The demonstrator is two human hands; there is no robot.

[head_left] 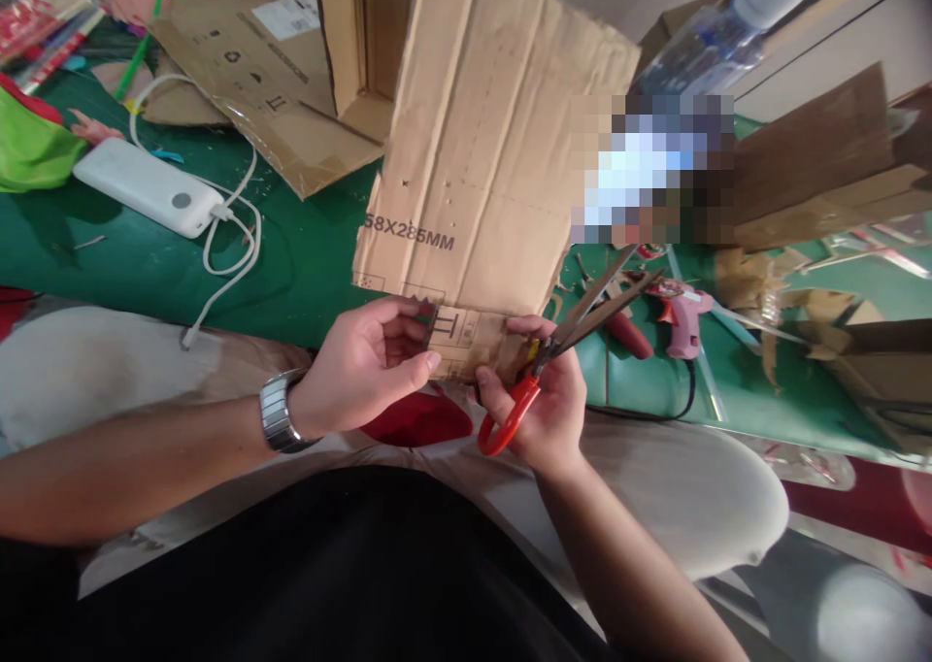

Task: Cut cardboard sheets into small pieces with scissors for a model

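A: Start w/ the biggest.

B: Green table [313,245], w/ large cardboard sheet [451,157] near the front edge. Flat or tilted? Can't tell. Prob. light, stiff along the creases, apt to buckle across them. Best gripped by both long sides.

A: Next size down?

B: Orange-handled scissors [560,340], lodged in R hand [553,410], blades slightly parted and aimed fwd-right, away from the lap. Prob. firm, smooth, a bit weighty; best taken by the loops.

A: And smallest?

B: Small cardboard piece [473,342], at the sheet's near end. Pinched btwn L hand [356,361] and R hand, thumbs on the near side. Joined to the sheet or loose? Can't tell. Prob. v. light, stiffish, easily creased; best held flat by the ends.

A: Edges, room?

B: Bare tabletop left of the sheet, up to the white power bank [142,186]. Tighter on the right, w/ pink glue gun [684,317] near the blade tips. Mind those tips, esp. around bare fingers.
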